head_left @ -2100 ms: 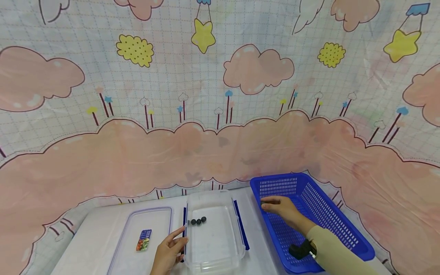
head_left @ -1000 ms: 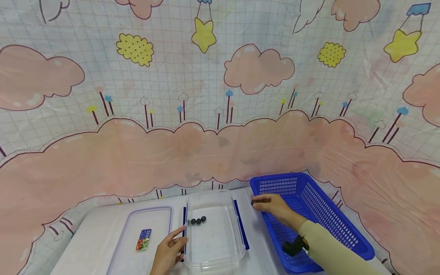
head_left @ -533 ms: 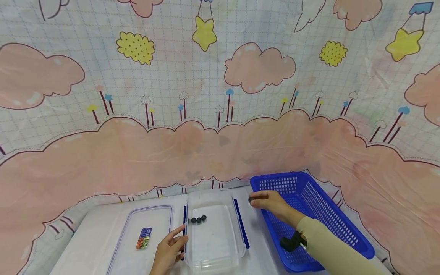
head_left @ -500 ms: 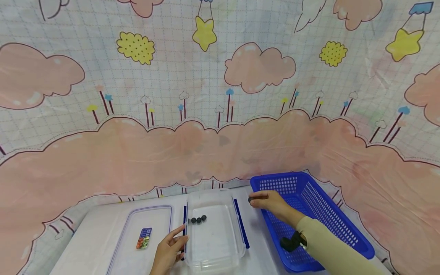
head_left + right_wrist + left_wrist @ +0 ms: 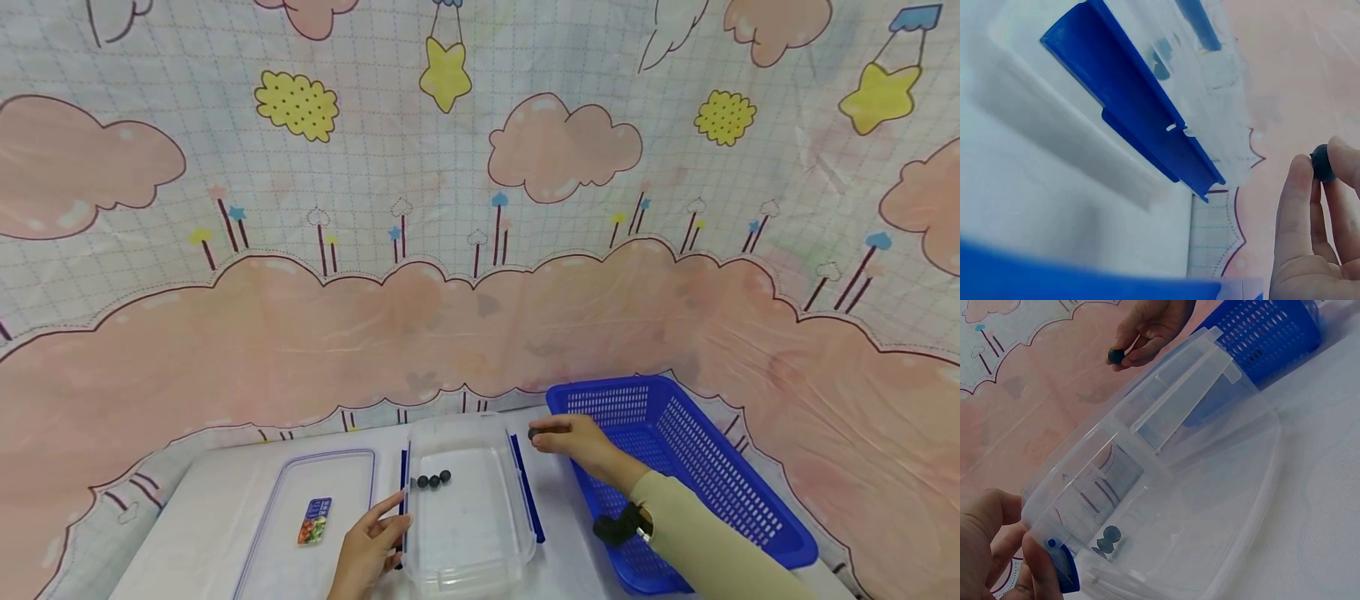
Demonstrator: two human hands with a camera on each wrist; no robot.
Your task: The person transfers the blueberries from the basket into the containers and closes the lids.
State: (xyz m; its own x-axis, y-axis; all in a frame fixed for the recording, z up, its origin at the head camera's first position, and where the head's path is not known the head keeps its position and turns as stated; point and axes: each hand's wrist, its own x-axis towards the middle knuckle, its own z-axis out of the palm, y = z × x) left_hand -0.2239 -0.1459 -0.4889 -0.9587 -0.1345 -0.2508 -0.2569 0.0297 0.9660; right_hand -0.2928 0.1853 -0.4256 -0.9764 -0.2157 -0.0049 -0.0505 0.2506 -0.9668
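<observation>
My right hand (image 5: 577, 442) pinches a small dark blueberry-like ball (image 5: 1322, 164) between thumb and fingertips. It is raised between the blue basket and the clear plastic box (image 5: 468, 533), close to the box's right side. The box stands without its lid, its blue side latches (image 5: 528, 492) hanging down. Inside, near the left wall, several matching dark balls (image 5: 434, 481) lie in a short row. My left hand (image 5: 367, 542) holds the box's left side, with fingers at the rim and around the blue latch (image 5: 1063, 569) there.
A blue perforated basket (image 5: 720, 475) stands to the right, partly behind the right forearm. Left of the box lies a clear lid (image 5: 262, 533) bearing a colourful label (image 5: 314, 522). A patterned cloth (image 5: 480, 333) hangs behind the white table.
The right hand has moved left with the ball, from over the basket, past its left rim, towards the box. The left hand and the balls in the box stay put.
</observation>
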